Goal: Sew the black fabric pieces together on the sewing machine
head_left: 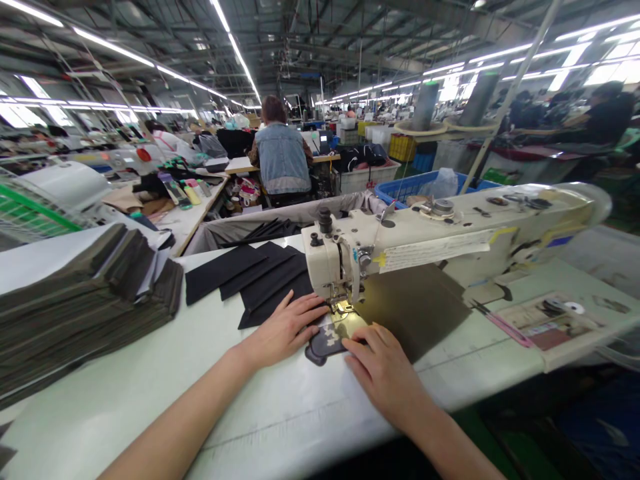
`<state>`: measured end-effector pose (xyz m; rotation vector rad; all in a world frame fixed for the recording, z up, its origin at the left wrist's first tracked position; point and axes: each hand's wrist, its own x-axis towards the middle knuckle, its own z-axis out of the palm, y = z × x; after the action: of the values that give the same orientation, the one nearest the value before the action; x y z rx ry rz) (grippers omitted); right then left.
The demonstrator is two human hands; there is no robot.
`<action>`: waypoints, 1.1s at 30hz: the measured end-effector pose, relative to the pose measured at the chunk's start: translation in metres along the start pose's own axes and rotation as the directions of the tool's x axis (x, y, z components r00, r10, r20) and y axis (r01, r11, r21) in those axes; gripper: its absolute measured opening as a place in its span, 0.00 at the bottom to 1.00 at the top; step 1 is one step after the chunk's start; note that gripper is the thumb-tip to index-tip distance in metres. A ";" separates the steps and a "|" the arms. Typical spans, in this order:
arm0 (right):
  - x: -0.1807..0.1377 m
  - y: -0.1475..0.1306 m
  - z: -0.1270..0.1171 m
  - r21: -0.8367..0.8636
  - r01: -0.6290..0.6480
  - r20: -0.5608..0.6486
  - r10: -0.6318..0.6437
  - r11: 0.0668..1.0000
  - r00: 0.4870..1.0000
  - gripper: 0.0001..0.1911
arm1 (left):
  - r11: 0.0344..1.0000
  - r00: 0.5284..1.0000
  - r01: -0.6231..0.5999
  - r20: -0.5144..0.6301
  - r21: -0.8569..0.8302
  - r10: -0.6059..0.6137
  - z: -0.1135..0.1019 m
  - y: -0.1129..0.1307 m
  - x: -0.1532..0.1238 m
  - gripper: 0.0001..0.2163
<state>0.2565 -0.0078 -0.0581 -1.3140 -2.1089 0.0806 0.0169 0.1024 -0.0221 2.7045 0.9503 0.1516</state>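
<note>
A white sewing machine (345, 233) stands over the table, its lamp lighting the needle area and presser foot (344, 308). My left hand (287, 327) lies flat with fingers stretched toward the presser foot, beside a small dark plate (327, 339) with worn light patches. On the other side, my right hand (383, 363) has bent fingers, with thumb and forefinger closed at the near edge of a dark fabric panel (415, 303). That panel runs under the machine arm. What lies under my palms is hidden.
Black fabric pieces (270, 273) overlap behind my left hand. A tall stack of dark cut panels (90, 307) stands at left. Pink-handled tweezers (505, 325) lie by a tray (555, 320) at right. A blue basket (400, 190) and a seated person (283, 157) are beyond the machine.
</note>
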 end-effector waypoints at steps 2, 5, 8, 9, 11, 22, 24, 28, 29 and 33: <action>-0.001 -0.001 -0.001 0.003 0.001 -0.006 -0.001 1.000 1.000 0.11 | 1.000 1.000 0.008 -0.001 0.001 -0.008 0.000 0.001 0.000 0.20; 0.004 0.002 -0.003 0.091 -0.020 -0.049 0.025 0.996 0.999 0.11 | 1.000 1.000 0.020 -0.008 0.009 -0.020 0.001 0.002 0.000 0.20; 0.022 0.014 -0.005 0.323 -0.165 -0.120 0.213 0.932 0.970 0.13 | 1.000 0.999 0.025 -0.026 0.014 -0.024 0.002 0.005 0.000 0.20; 0.031 0.019 -0.006 0.411 -0.226 -0.135 0.304 0.883 0.943 0.14 | 1.000 0.999 0.026 -0.034 0.017 -0.025 0.002 0.006 0.000 0.20; 0.050 0.029 -0.007 0.543 -0.297 -0.143 0.435 0.786 0.889 0.15 | 0.999 0.998 0.027 -0.052 0.021 -0.026 0.001 0.009 0.001 0.20; 0.077 0.051 -0.005 0.629 -0.357 -0.083 0.516 0.691 0.853 0.19 | 1.000 0.995 0.007 -0.097 0.023 -0.004 0.003 0.013 0.000 0.19; 0.077 0.051 -0.006 0.633 -0.364 -0.072 0.521 0.683 0.851 0.19 | 1.000 0.997 0.012 -0.082 0.023 -0.010 0.002 0.014 0.000 0.19; 0.078 0.049 -0.008 0.647 -0.370 -0.060 0.529 0.666 0.847 0.20 | 0.999 0.998 0.020 -0.066 0.033 -0.018 0.000 0.016 0.001 0.18; 0.077 0.049 -0.008 0.651 -0.371 -0.058 0.530 0.662 0.846 0.20 | 0.999 0.998 0.018 -0.067 0.032 -0.016 -0.001 0.017 0.001 0.18; 0.072 0.043 -0.009 0.662 -0.388 -0.031 0.541 0.641 0.841 0.22 | 1.000 0.998 0.003 -0.067 0.019 -0.002 -0.001 0.017 -0.001 0.18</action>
<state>0.2739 0.0699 -0.0320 -1.3131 -1.2962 0.7682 0.0265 0.0894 -0.0160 2.7310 0.9786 0.2356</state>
